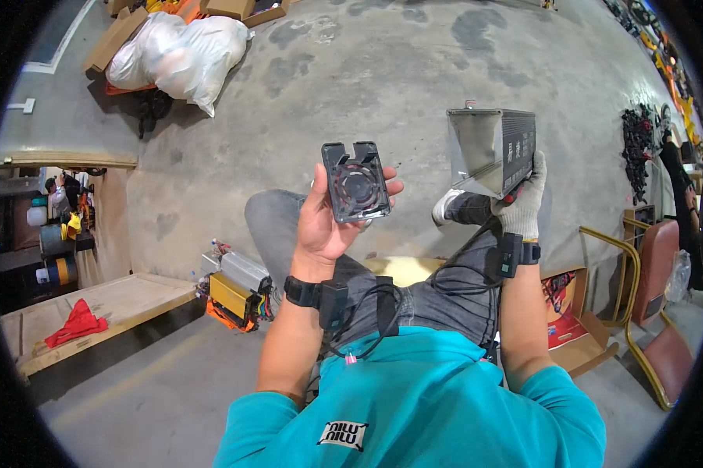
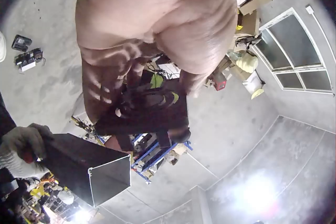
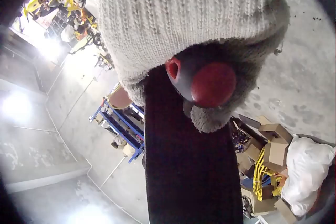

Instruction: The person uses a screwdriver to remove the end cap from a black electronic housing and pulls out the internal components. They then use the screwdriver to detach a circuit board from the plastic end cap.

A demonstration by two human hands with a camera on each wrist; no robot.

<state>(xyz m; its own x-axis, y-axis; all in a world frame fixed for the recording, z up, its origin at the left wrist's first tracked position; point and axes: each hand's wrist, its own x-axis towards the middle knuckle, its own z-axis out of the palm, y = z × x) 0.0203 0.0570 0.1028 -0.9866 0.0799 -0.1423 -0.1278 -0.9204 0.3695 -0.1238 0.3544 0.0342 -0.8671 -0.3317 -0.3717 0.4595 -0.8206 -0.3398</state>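
My bare left hand (image 1: 326, 230) holds a flat black plastic end cover (image 1: 357, 183) with a round grille and a notch in its far edge. Thumb and fingers grip its opposite sides. To the right, my gloved right hand (image 1: 528, 204) grips a dark ribbed metal housing (image 1: 517, 144) with white lettering, its hollow open end turned towards the left. A red and black rounded handle (image 3: 212, 85) pokes out from under the knitted glove in the right wrist view, held against the housing; the rest of it is hidden. Cover and housing are apart, both raised above the floor.
On the floor at left stands a gold and silver electrical unit (image 1: 234, 288) with wires. A low wooden platform (image 1: 149, 290) bears a red cloth (image 1: 77, 324). An open cardboard box (image 1: 589, 343) and a chair (image 1: 654, 273) are at right. White bags (image 1: 176, 58) lie at far left.
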